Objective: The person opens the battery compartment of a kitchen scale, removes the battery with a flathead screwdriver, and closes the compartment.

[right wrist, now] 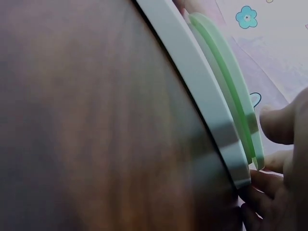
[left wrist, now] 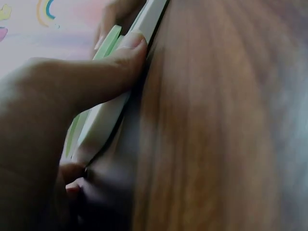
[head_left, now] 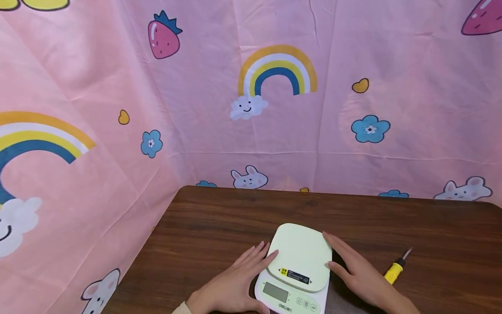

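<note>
A pale green and white kitchen scale (head_left: 301, 248) lies on the table, with its small grey display (head_left: 276, 291) and buttons toward me. Along its left side is my left hand (head_left: 233, 285), its extended fingers at the edge of the weighing plate. In the left wrist view, the thumb (left wrist: 126, 55) presses the scale's white side. My right hand (head_left: 362, 277) is at the right edge, fingers mostly straight and thumb held apart from them. In the right wrist view, fingertips (right wrist: 264, 180) touch a corner of the scale, and a narrow gap shows between plate and base.
A tool with a yellow handle (head_left: 393, 273), a black collar and a pointed metal tip lies right of the scale, partly behind my right hand. The dark wooden table (head_left: 219, 213) meets a pink patterned cloth (head_left: 208, 87) at the back and left.
</note>
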`<action>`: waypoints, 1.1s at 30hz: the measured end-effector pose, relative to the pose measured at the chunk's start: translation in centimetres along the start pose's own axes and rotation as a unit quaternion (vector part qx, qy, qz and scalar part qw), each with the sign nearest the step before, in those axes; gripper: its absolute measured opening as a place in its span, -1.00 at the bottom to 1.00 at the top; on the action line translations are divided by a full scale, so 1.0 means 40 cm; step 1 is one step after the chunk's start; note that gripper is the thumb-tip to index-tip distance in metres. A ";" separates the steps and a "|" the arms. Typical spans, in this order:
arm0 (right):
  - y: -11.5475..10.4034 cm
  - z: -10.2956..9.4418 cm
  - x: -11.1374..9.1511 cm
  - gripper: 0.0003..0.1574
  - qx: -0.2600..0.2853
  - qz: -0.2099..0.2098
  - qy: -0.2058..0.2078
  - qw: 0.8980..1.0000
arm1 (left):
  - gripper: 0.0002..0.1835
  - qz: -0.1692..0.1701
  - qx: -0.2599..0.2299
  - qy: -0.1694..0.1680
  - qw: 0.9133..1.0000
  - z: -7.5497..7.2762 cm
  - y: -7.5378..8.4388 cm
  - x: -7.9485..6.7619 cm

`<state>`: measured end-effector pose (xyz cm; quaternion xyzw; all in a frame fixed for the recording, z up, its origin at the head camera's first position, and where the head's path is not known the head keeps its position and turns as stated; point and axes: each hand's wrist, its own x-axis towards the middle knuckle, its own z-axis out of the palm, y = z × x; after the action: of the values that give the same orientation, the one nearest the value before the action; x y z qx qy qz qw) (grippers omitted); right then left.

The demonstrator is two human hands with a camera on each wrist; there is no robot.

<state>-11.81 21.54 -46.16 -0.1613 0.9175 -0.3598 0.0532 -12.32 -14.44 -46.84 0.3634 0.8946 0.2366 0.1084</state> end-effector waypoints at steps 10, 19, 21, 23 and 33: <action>0.020 -0.001 -0.041 -0.06 -0.018 0.005 0.002 1.000 | 0.17 0.008 -0.037 -0.020 0.999 -0.016 -0.012 -0.001; 0.009 -0.002 -0.027 -0.12 -0.011 -0.018 0.020 1.000 | 0.31 0.011 -0.029 0.000 1.000 0.003 0.004 -0.003; 0.008 0.001 -0.018 -0.10 -0.024 -0.024 0.024 0.999 | 0.32 0.007 -0.011 0.009 1.000 0.007 0.011 -0.003; 0.007 0.004 -0.008 -0.09 -0.032 -0.026 0.022 0.999 | 0.33 0.006 0.005 0.016 1.000 0.009 0.017 -0.001; 0.004 0.003 -0.001 -0.09 -0.035 -0.028 0.025 0.999 | 0.27 0.010 0.038 0.011 0.999 0.003 0.008 0.015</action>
<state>-11.79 21.58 -46.35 -0.1794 0.9255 -0.3332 0.0142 -12.50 -13.78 -46.78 0.3735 0.9003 0.2076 0.0829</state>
